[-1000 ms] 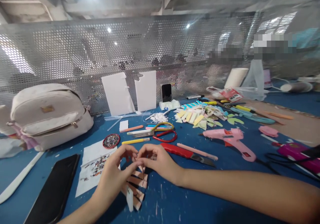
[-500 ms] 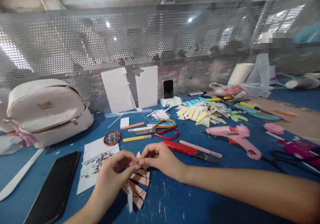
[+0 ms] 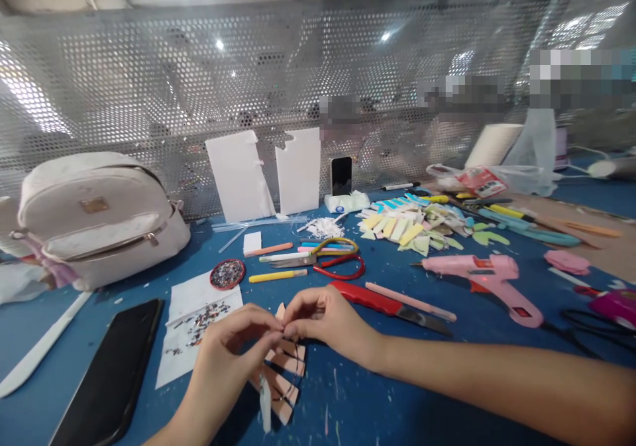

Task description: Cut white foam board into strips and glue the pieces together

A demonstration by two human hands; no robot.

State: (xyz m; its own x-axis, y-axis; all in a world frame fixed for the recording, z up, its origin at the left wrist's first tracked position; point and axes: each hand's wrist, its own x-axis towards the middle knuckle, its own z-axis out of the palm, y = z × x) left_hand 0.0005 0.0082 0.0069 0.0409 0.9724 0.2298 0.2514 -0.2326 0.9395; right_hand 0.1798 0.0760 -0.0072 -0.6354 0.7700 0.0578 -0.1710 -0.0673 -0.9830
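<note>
A fan-shaped craft piece (image 3: pixel 283 388) of peach paper strips, with dark curved lines across it, lies below my hands near the table's front. My left hand (image 3: pixel 229 350) is closed in a pinch at its upper end. Thumb and fingertips of my right hand (image 3: pixel 330 321) are pinched at the same spot, touching the left fingertips. Whatever small bit sits between the fingertips is hidden. A pale flat strip (image 3: pixel 265 403) hangs over the piece's lower left. Beside my left hand, a white paper sheet (image 3: pixel 179 353) carries scattered sequins (image 3: pixel 199 320).
Behind my right hand lie a red utility knife (image 3: pixel 368 297), scissors (image 3: pixel 342 267) and several markers (image 3: pixel 278 276). A pink glue gun (image 3: pixel 477 270) is at the right, below cut paper pieces (image 3: pixel 412 227). At the left are a phone (image 3: pixel 109 366) and a backpack (image 3: pixel 99 221).
The view has shifted slightly, so most things sit a little further right. My hands keep the same pinch at the top of the craft piece.
</note>
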